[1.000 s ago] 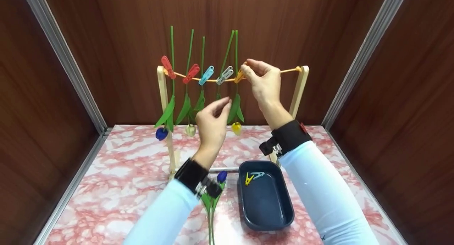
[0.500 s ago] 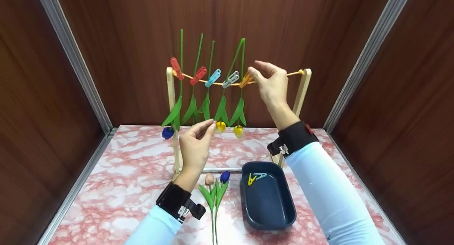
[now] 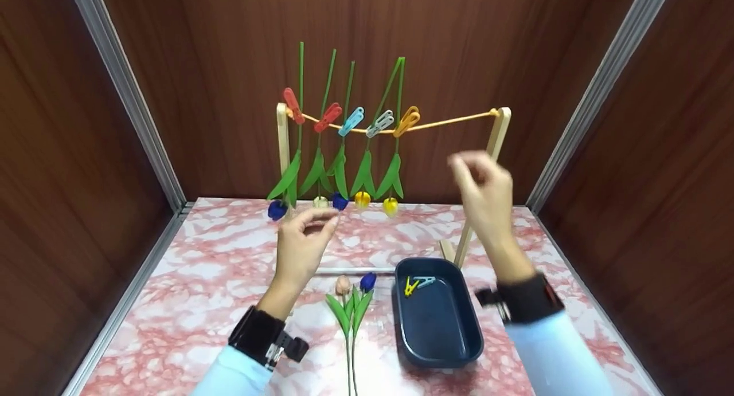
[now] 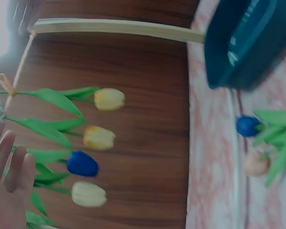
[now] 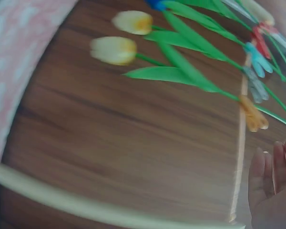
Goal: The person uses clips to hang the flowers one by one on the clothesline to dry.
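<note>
Several artificial tulips hang upside down from an orange cord point(image 3: 453, 122), held by clothespins. The orange clothespin point(image 3: 408, 121) clips the rightmost yellow tulip point(image 3: 390, 206). Left of it come a clear grey clothespin point(image 3: 381, 124), a light blue clothespin point(image 3: 351, 121) and two red clothespins, one of them point(image 3: 328, 117) beside the blue. My left hand point(image 3: 304, 241) is in front of the hanging blooms, fingers loosely bent and holding nothing. My right hand point(image 3: 487, 198), blurred, is below the cord near the right post, apart from the orange clothespin, with nothing in its relaxed fingers.
On the marbled table point(image 3: 229, 304) lie a pink tulip point(image 3: 343, 285) and a blue tulip point(image 3: 368, 281). Right of them, a dark tray point(image 3: 438, 321) holds a yellow clothespin point(image 3: 410, 286) and a light blue one. Wooden posts point(image 3: 500, 133) carry the cord.
My right hand has let go of the orange clothespin and moved down and right. The left hand has come away from the hanging tulips, down and left. The orange clothespin stays on the cord.
</note>
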`<action>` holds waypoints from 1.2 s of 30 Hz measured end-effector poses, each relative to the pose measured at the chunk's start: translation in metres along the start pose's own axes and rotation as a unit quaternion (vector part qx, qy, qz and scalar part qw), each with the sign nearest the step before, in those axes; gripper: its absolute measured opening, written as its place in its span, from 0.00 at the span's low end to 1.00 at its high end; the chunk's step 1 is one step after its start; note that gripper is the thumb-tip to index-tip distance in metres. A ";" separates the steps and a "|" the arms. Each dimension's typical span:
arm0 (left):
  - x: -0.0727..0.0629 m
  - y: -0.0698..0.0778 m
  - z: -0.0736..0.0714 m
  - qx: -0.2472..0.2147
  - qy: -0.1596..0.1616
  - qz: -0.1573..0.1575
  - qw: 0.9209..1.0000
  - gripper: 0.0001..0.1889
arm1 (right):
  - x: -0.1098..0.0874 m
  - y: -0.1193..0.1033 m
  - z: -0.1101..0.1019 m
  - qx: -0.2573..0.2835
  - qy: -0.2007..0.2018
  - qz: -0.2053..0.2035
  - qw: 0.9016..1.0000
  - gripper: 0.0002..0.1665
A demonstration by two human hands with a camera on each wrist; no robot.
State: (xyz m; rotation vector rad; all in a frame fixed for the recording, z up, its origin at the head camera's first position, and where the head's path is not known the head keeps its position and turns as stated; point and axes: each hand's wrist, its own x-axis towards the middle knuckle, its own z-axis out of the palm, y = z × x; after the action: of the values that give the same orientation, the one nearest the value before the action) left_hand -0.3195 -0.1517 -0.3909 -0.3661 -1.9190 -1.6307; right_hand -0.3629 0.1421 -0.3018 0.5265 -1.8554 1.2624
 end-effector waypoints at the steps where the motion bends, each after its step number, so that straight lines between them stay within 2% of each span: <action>1: -0.004 -0.004 -0.002 0.008 -0.013 -0.001 1.000 0.07 | -0.012 0.005 -0.003 -0.014 -0.012 -0.005 1.000 0.05; 4: -0.017 -0.016 -0.008 0.028 -0.049 -0.007 0.998 0.08 | -0.046 0.023 -0.005 -0.051 -0.054 -0.008 0.997 0.03; 6: -0.025 -0.025 -0.011 0.032 -0.071 -0.012 0.997 0.07 | -0.065 0.035 0.001 -0.072 -0.088 0.004 0.993 0.03; 8: -0.033 -0.033 -0.012 0.037 -0.088 -0.025 0.995 0.07 | -0.078 0.047 0.009 -0.092 -0.122 0.038 0.987 0.03; 10: -0.041 -0.042 -0.011 0.043 -0.099 -0.040 0.993 0.08 | -0.088 0.060 0.020 -0.120 -0.153 0.083 0.977 0.05; 12: -0.047 -0.050 -0.008 0.054 -0.106 -0.056 0.991 0.09 | -0.094 0.073 0.028 -0.157 -0.179 0.133 0.962 0.06; 16: -0.060 -0.064 0.001 0.051 -0.128 -0.083 0.987 0.10 | -0.104 0.095 0.039 -0.237 -0.213 0.222 0.921 0.08; 18: -0.065 -0.069 0.005 0.041 -0.140 -0.089 0.985 0.09 | -0.109 0.103 0.043 -0.259 -0.231 0.260 0.901 0.09; 23: -0.072 -0.076 0.014 0.040 -0.145 -0.078 0.986 0.07 | -0.121 0.111 0.056 -0.293 -0.289 0.320 0.853 0.15; 27: -0.079 -0.075 0.023 0.038 -0.174 -0.079 0.981 0.08 | -0.134 0.114 0.065 -0.331 -0.335 0.319 0.823 0.27; 31: -0.084 -0.073 0.028 0.046 -0.196 -0.076 0.977 0.08 | -0.149 0.120 0.074 -0.367 -0.351 0.292 0.810 0.28; 36: -0.087 -0.076 0.030 0.045 -0.199 -0.076 0.976 0.08 | -0.162 0.131 0.080 -0.382 -0.345 0.276 0.812 0.16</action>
State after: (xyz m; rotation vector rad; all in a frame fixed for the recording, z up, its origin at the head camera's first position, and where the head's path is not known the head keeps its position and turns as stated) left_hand -0.3007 -0.1251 -0.5055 -0.5544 -2.3603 -1.6528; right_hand -0.3933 0.1072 -0.5197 -0.0499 -3.0627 0.5140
